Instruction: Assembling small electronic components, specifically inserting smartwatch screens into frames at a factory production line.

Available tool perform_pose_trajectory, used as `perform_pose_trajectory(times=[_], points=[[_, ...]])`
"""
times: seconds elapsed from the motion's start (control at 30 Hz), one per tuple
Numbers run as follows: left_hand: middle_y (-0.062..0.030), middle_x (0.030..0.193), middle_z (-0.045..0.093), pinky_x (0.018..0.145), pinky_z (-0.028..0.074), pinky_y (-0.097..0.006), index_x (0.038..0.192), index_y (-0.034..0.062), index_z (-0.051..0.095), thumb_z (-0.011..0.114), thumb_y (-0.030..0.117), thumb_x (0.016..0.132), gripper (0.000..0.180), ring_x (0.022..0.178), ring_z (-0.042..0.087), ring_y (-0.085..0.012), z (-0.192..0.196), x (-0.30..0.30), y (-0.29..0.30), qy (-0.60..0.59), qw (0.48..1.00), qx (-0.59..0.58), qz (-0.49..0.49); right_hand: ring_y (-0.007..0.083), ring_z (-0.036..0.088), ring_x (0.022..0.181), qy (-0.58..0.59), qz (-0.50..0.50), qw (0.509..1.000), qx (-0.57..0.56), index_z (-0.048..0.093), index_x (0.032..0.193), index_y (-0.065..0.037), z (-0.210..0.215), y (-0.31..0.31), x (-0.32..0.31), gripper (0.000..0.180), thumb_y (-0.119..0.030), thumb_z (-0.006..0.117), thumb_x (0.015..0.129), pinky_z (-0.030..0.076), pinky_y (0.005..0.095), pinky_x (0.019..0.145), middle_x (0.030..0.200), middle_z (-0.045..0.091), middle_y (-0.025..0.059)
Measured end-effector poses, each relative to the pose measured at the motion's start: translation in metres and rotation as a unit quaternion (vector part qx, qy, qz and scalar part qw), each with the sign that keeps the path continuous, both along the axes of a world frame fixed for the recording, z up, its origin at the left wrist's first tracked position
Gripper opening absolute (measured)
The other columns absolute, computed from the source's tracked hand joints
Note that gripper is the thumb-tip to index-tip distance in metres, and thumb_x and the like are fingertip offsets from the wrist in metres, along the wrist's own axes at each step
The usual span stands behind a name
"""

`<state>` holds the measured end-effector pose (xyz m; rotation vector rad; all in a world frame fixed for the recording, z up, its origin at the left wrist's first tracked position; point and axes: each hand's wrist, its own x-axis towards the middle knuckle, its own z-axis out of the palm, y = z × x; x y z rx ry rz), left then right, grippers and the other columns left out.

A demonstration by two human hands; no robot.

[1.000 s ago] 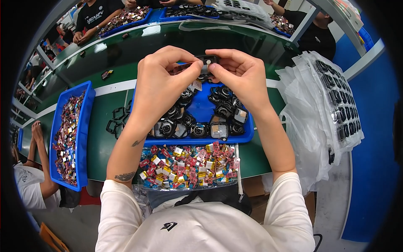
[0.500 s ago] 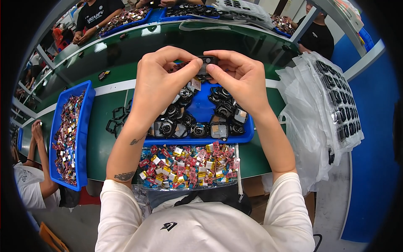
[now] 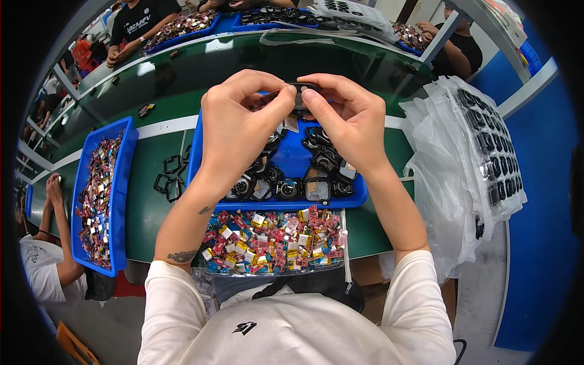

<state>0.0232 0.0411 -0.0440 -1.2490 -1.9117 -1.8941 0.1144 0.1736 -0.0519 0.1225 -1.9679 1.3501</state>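
One piece appears in progress: the left hand [image 3: 243,118] and right hand [image 3: 348,118] pinch a black case [image 3: 298,98] over the far side of the tray [image 3: 286,206]. Loose watches [image 3: 288,188] and boards [image 3: 277,243] suggest plenty left

Grey metal frame [image 3: 528,93], upper right — black-shirted co-worker [image 3: 143,27], upper left.
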Motion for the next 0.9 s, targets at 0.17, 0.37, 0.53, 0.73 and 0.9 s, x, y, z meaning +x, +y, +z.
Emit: perform_pose_trajectory(times=[0.17,0.37,0.53,0.73,0.9], points=[[-0.0060,0.076,0.066,0.053,0.045,-0.021,0.077,-0.0003,0.069,0.069,0.010,0.075,0.010,0.058,0.057,-0.0072,-0.001,0.004,0.002,0.016,1.000,0.001,0.013,0.0102,0.065,0.070,0.046,-0.041,0.998,-0.013,0.068,0.094,0.000,-0.001,-0.001,-0.002,0.015,-0.007,0.066,0.081,0.052,0.0220,0.063,0.078,0.068,0.0074],[-0.0085,0.081,0.068,0.060,0.050,-0.021,0.085,0.0012,0.071,0.070,0.007,0.075,0.011,0.066,0.062,-0.0105,0.001,0.005,0.003,0.022,1.000,0.008,-0.014,0.0098,0.064,0.070,0.050,-0.077,0.996,-0.022,0.068,0.093,0.001,0.000,0.004,0.001,0.015,-0.007,0.066,0.081,0.052,0.0215,0.061,0.076,0.068,0.0067],[-0.0096,0.086,0.068,0.064,0.051,-0.021,0.088,0.0024,0.072,0.071,0.008,0.076,0.014,0.074,0.065,-0.0127,0.005,0.007,-0.001,-0.071,0.996,0.025,-0.054,0.0124,0.064,0.077,0.013,0.027,0.986,-0.165,0.062,0.102,0.005,0.012,0.008,0.002,0.022,-0.007,0.066,0.083,0.057,0.0258,0.066,0.089,0.066,0.0113],[-0.0060,0.071,0.061,0.054,0.041,-0.024,0.084,0.0036,0.072,0.073,0.007,0.070,0.014,0.059,0.052,-0.0111,0.013,0.008,-0.006,0.088,0.995,-0.031,0.030,0.0103,0.063,0.077,-0.020,0.059,0.982,-0.180,0.063,0.104,0.004,0.012,0.011,0.002,0.023,-0.008,0.066,0.084,0.054,0.0241,0.066,0.089,0.066,0.0088],[-0.0064,0.067,0.061,0.054,0.042,-0.024,0.081,0.0020,0.071,0.073,0.006,0.069,0.013,0.058,0.053,-0.0120,0.010,0.008,-0.005,0.099,0.993,-0.056,0.022,0.0091,0.063,0.076,-0.038,0.063,0.982,-0.172,0.065,0.101,0.002,0.012,0.014,0.001,0.021,-0.010,0.066,0.084,0.053,0.0227,0.065,0.085,0.067,0.0071]])
